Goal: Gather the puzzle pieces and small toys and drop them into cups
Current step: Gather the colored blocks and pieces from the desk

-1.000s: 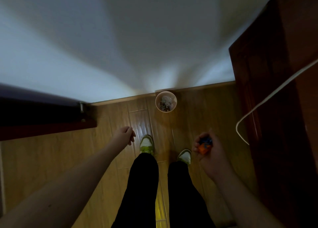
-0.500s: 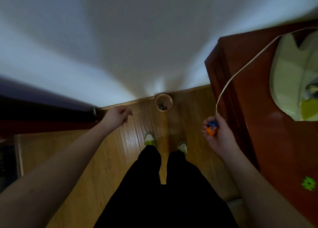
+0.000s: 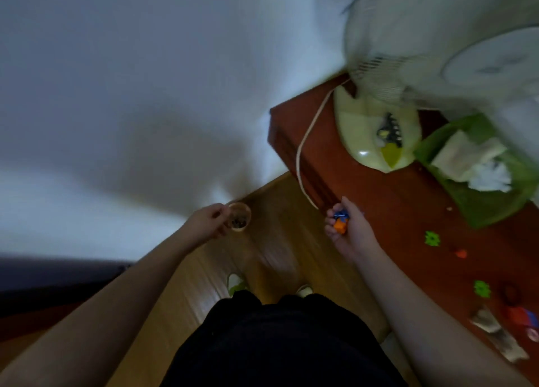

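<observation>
Gripping toys [image 3: 340, 221] in right hand [image 3: 348, 229] | left hand [image 3: 208, 221] beside cup [image 3: 241, 219]

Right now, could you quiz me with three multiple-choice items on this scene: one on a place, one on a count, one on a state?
1. Where does the small round cup stand?
A wooden floor by the wall
B red-brown wooden cabinet
C fan base

2. How many green flower-shaped puzzle pieces lie on the cabinet?
A none
B two
C five

3. The right hand is
A flat and open
B closed on small orange and blue toys
C on the cord

Answers: A, floorboards surround it; B, two show near the cabinet's edge; B, its fingers curl round them.
</observation>
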Demonstrator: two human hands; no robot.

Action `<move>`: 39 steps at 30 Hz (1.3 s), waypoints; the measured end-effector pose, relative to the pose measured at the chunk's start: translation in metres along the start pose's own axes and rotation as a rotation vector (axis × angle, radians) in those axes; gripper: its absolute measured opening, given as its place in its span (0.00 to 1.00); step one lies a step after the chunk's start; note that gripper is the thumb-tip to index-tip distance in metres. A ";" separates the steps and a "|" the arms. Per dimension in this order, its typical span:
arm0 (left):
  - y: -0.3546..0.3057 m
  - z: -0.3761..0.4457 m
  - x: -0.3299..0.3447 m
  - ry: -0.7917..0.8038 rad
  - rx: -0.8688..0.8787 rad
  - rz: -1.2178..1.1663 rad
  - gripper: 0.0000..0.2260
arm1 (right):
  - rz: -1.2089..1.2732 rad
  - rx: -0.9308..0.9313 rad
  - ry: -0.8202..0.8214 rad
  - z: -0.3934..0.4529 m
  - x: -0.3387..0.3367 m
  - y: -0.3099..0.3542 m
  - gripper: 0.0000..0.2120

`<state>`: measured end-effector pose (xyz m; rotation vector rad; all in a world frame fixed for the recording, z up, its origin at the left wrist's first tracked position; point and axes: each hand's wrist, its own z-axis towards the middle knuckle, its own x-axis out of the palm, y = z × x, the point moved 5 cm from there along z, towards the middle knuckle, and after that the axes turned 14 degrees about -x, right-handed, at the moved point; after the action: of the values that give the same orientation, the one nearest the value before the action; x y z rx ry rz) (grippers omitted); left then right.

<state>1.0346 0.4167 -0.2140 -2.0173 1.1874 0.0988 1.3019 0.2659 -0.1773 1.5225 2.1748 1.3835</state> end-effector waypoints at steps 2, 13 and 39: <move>-0.036 -0.003 0.015 0.031 0.072 0.021 0.10 | 0.024 -0.029 -0.049 -0.003 -0.017 0.014 0.16; -0.178 -0.031 0.185 0.270 0.322 0.383 0.08 | 0.157 -0.074 -0.247 -0.043 -0.166 0.073 0.17; -0.320 0.022 0.416 0.029 0.750 1.119 0.28 | 0.297 -0.067 -0.540 -0.088 -0.332 0.099 0.13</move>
<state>1.5212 0.2186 -0.2204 -0.5755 1.8787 0.1391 1.4749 -0.0473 -0.1740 1.9688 1.6138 0.9415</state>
